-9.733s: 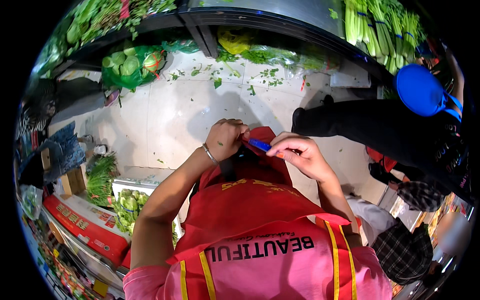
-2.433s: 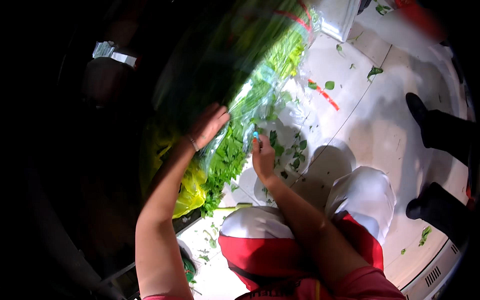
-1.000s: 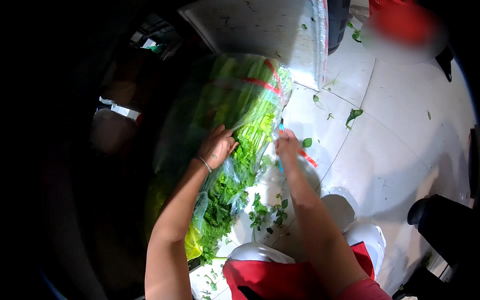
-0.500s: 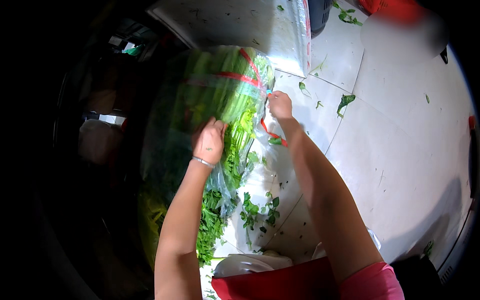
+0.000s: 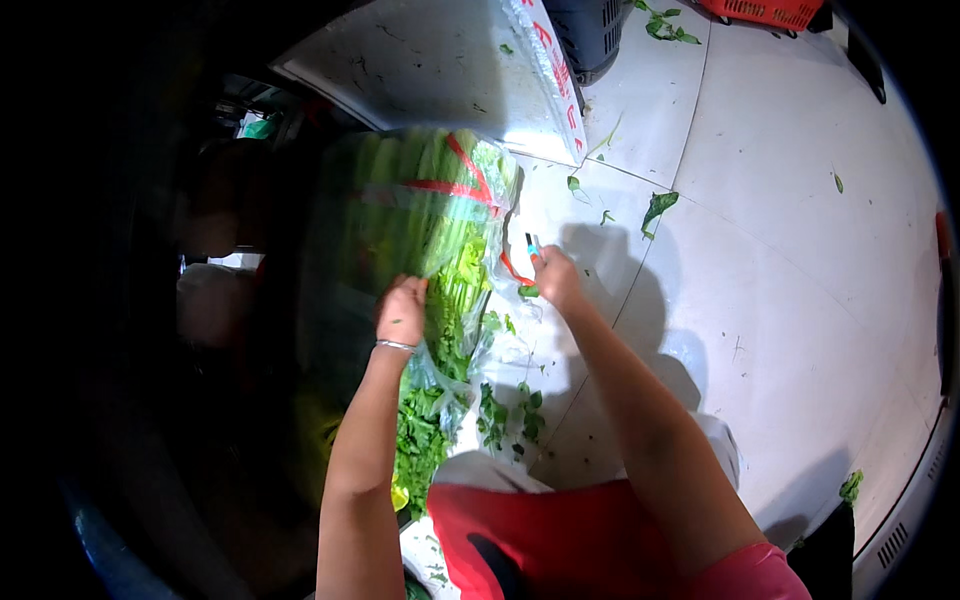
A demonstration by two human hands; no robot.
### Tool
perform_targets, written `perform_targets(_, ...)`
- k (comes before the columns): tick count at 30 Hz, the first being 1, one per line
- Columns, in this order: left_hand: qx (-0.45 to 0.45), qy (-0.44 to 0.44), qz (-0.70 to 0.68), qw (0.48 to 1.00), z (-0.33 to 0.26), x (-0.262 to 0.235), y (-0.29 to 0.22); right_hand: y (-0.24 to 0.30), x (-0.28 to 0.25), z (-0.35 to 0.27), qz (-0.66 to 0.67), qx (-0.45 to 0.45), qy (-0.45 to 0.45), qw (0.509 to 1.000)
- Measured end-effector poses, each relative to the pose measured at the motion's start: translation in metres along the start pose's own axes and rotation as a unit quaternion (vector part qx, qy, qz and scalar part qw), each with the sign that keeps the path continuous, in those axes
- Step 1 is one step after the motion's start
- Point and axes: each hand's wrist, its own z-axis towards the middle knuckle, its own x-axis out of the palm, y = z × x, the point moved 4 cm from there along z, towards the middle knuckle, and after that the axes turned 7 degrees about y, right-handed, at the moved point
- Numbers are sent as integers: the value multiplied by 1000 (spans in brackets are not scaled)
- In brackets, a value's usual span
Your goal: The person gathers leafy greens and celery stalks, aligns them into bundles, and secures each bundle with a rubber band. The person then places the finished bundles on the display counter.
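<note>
A long bundle of green celery (image 5: pixel 447 240) lies on the floor in clear plastic wrap (image 5: pixel 484 340), with red tape (image 5: pixel 450 187) across its far part. My left hand (image 5: pixel 402 312) is closed at the wrap's edge over the stalks; its fingertips are partly hidden. To the right of the bundle, my right hand (image 5: pixel 557 278) grips a small knife (image 5: pixel 531 246) with a teal part and a dark blade that points away from me. The knife is apart from the celery. A loose end of red tape (image 5: pixel 515 270) hangs beside the bundle near that hand.
Beyond the celery stands a white foam box (image 5: pixel 440 75), and a grey plastic basket (image 5: pixel 588 40) is next to it. A red basket (image 5: pixel 770 12) sits at the far right. Loose leaves (image 5: pixel 658 212) are scattered on the tiled floor (image 5: pixel 780 300). The left side is dark.
My right hand has drawn back from the red tape at the bundle's edge toward me, and the knife blade now shows. My left hand remains at the wrap. The whole view has shifted.
</note>
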Motion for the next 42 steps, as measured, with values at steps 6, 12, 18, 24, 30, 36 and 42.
perform_targets(6, 98, 131, 289, 943, 24, -15, -36, -10, -2, -19, 182, 237, 49, 953)
perform_targets(12, 393, 11, 240, 888, 122, 23, -110, -9, 20, 15, 247, 196, 41, 948)
perform_targets(18, 463, 29, 222, 857, 194, 25, -105, 13, 18, 14, 187, 136, 25, 973)
perform_targets(24, 329, 147, -186, 914, 201, -7, -91, 38, 30, 37, 194, 80, -51, 976)
perform_targets(30, 385, 163, 159, 894, 161, -23, -92, 22, 12, 29, 181, 103, -107, 972)
perform_targets(36, 346, 16, 383, 856, 167, -51, -51, 46, 9, 41, 244, 76, -66, 964)
perform_targets(42, 350, -81, 312, 880, 159, -43, -86, 36, 23, 87, 254, -1, -116, 960)
